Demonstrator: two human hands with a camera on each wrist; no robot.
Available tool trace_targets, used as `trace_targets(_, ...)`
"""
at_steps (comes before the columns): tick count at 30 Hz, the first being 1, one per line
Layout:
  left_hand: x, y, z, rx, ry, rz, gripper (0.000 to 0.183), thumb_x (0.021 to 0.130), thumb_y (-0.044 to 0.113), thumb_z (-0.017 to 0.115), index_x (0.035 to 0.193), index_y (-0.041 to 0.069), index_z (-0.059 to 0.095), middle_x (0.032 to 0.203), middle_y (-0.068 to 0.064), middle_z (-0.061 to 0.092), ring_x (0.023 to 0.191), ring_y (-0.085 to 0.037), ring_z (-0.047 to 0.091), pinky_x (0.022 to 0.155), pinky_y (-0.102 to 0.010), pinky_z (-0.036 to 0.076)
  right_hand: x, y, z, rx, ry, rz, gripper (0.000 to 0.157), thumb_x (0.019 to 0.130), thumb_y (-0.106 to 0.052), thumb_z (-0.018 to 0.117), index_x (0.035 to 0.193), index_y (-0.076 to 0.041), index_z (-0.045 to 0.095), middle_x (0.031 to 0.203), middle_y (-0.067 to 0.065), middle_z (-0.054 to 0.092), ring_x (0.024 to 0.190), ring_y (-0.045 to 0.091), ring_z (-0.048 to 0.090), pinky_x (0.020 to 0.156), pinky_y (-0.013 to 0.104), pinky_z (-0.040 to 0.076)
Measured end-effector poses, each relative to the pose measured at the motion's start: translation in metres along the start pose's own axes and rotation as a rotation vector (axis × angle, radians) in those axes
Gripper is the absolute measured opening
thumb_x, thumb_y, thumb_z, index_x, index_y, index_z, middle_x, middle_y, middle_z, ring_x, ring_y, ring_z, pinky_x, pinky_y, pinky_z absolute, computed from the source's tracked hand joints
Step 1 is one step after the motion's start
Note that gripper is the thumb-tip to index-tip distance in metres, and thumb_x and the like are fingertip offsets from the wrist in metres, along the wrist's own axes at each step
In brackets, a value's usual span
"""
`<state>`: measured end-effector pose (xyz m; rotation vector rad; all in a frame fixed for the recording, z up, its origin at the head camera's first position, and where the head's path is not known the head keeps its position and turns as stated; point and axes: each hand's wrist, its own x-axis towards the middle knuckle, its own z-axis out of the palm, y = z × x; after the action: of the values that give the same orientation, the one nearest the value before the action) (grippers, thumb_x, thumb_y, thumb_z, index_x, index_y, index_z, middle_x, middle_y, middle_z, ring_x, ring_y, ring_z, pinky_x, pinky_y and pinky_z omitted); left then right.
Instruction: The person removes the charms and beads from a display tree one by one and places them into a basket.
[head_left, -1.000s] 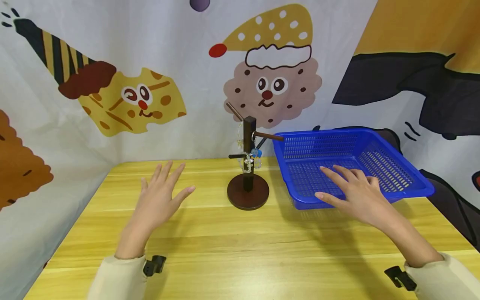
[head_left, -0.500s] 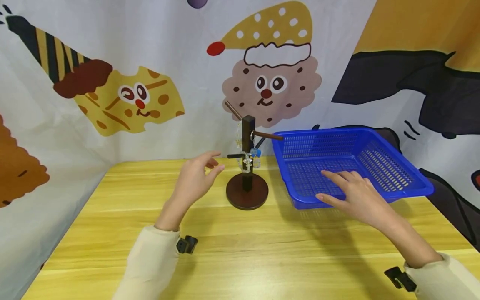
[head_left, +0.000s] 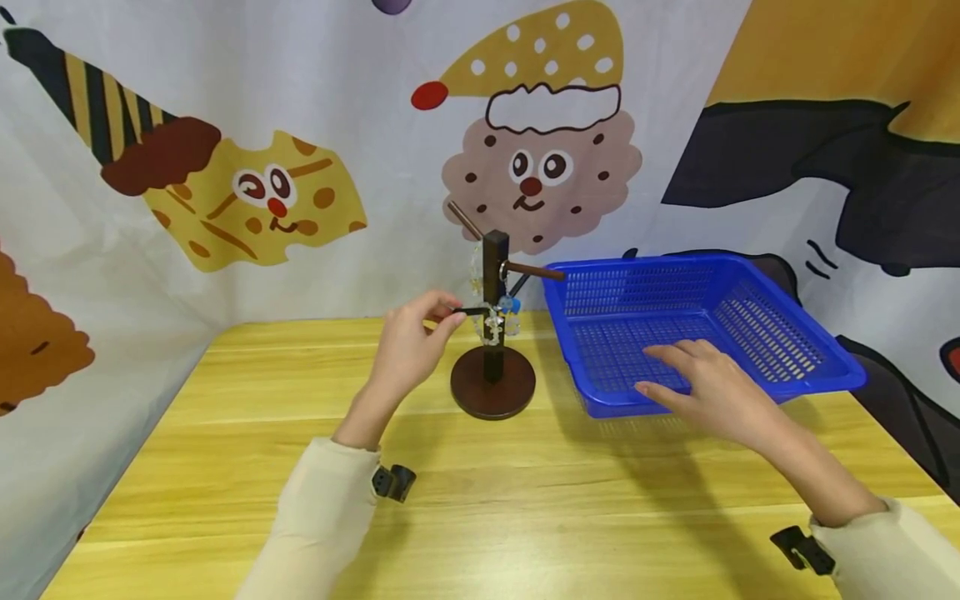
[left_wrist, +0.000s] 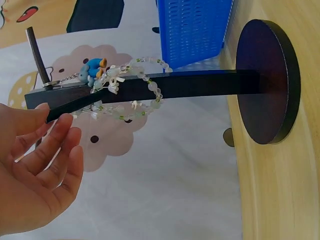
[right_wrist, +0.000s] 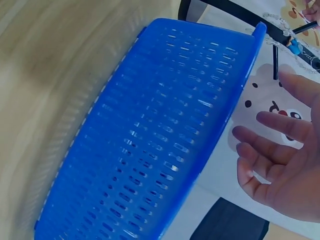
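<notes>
Your nearer left hand (head_left: 409, 343) is pinching the black peg (head_left: 474, 311), which is pointing to nine o'clock, and the bracelet (head_left: 495, 322) is hanging at three o'clock from that pinch.

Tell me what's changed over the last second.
The left hand moved right to the dark stand and now pinches the tip of its lower peg. Nothing was let go. The right hand stays by the blue basket, holding nothing; stand, basket and the beaded bracelet on that peg are as they were.
</notes>
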<state>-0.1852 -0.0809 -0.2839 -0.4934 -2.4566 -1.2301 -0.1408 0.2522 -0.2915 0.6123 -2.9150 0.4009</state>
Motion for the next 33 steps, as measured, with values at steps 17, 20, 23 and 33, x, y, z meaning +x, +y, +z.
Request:
trace_targets(17,0.001,0.000,-0.001,0.008,0.006,-0.026,0.012,0.089,0.012,0.060,0.093,0.003,0.068,0.085,-0.007,0.067,0.081,-0.021,0.061,0.066,-0.032,0.051,0.044,-0.020,-0.028,0.175,-0.087,-0.164,0.028,0.086,-0.014,0.064,0.111,-0.002,0.063,0.082,-0.002,0.059,0.063,0.012,0.047,0.052,0.025,0.041)
trace_targets(20,0.002,0.001,-0.001,0.007,0.005,-0.024,0.012,0.089,0.012,0.061,0.093,0.003,0.068,0.085,-0.007,0.067,0.081,-0.020,0.061,0.066,-0.032,0.051,0.053,-0.026,-0.033,0.203,-0.107,-0.169,0.027,0.086,-0.013,0.064,0.112,-0.003,0.062,0.081,-0.002,0.059,0.061,0.013,0.048,0.052,0.025,0.041)
trace_targets(23,0.002,0.002,-0.002,0.001,0.002,-0.026,0.012,0.088,0.012,0.061,0.094,0.003,0.068,0.085,-0.007,0.067,0.081,-0.021,0.061,0.066,-0.032,0.051,0.061,-0.031,-0.037,0.215,-0.120,-0.165,0.027,0.086,-0.013,0.064,0.112,-0.005,0.062,0.084,-0.001,0.060,0.062,0.013,0.049,0.053,0.026,0.043)
trace_targets(33,0.003,0.002,-0.002,-0.004,-0.005,-0.027,0.013,0.089,0.012,0.061,0.094,0.003,0.068,0.086,-0.008,0.067,0.082,-0.021,0.062,0.066,-0.033,0.051,0.086,-0.042,-0.034,0.260,-0.144,-0.166,0.026,0.087,-0.012,0.063,0.112,-0.006,0.062,0.093,0.002,0.063,0.075,0.016,0.054,0.063,0.032,0.046)
